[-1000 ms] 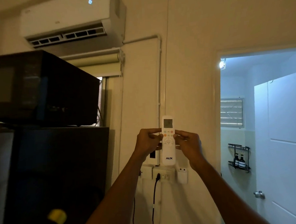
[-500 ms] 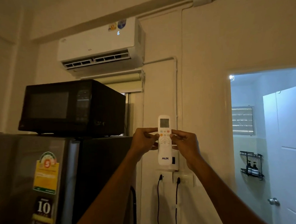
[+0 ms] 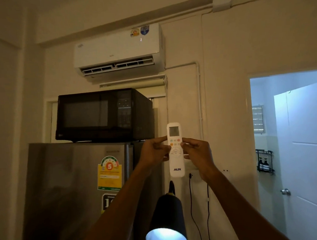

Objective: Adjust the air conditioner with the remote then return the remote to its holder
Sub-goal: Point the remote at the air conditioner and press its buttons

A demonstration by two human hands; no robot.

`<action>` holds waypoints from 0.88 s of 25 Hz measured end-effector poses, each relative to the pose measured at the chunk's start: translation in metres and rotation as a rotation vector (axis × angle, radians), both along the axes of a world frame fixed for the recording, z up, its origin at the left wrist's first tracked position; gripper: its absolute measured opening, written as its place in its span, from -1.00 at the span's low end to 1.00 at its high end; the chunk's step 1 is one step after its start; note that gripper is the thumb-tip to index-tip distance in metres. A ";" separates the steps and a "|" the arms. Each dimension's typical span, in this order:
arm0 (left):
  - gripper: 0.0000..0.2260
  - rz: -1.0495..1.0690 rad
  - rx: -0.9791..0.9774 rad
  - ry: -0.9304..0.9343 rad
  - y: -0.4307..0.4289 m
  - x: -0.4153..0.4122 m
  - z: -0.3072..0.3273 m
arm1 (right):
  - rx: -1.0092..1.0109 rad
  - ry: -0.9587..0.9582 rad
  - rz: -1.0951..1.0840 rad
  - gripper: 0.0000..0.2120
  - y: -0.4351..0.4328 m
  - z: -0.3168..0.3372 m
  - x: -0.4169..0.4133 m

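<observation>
A: Dim cream-walled room. White air conditioner point(image 3: 118, 48) mounted high, upper centre of frame, louvre slots visible along its underside. Below it, a black microwave point(image 3: 103, 115) sits on top of a steel fridge point(image 3: 74, 190) at left. Open doorway point(image 3: 293, 148) at right edge, brighter bluish light beyond, white door ajar.

B: And the remote?

A: White remote point(image 3: 175, 149), upright, centre of frame, held up in front of the wall just right of the fridge. Screen at its top end, "AUX" printed near the bottom. Display faces the camera; digits unreadable.

B: Grip?

A: Both hands on it. Left hand point(image 3: 152, 153) is closed around the remote's left edge, fingers curled behind, thumb pressed across onto the button rows at mid-body. Right hand point(image 3: 198, 154) mirrors it on the right edge, thumb tip on or just at the coloured buttons, fingers folded tight. Neither hand is spread; both clamp the casing between thumb and fingers. Lower third of the remote hangs free below the hands.

B: Anything near it?

A: Wall outlet point(image 3: 195, 175) partly hidden behind the right wrist, two black cords point(image 3: 194, 210) dropping from it. Black lamp point(image 3: 166, 223), lit, lower centre between the forearms. Holder — cannot make it out.
</observation>
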State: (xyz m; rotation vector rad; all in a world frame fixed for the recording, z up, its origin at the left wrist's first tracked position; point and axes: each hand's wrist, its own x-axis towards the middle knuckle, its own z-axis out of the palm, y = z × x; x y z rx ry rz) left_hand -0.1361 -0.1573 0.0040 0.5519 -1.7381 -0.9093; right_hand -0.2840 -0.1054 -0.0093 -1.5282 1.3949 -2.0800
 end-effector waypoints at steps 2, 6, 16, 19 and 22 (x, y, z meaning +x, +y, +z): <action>-0.64 0.004 0.007 -0.008 0.010 0.027 -0.002 | 0.006 0.003 0.002 -0.69 0.013 -0.003 0.028; -0.65 0.006 -0.006 -0.004 0.031 0.078 -0.002 | -0.001 0.015 0.032 -0.69 0.038 -0.006 0.076; -0.69 -0.036 0.122 -0.005 0.089 0.166 -0.010 | 0.065 0.034 -0.015 -0.84 0.077 -0.017 0.158; -0.68 -0.030 0.102 0.008 0.091 0.186 -0.004 | 0.034 0.034 -0.030 -0.82 0.080 -0.010 0.179; -0.69 -0.038 0.075 0.045 0.088 0.204 0.006 | 0.012 0.044 -0.062 -0.75 0.080 0.003 0.200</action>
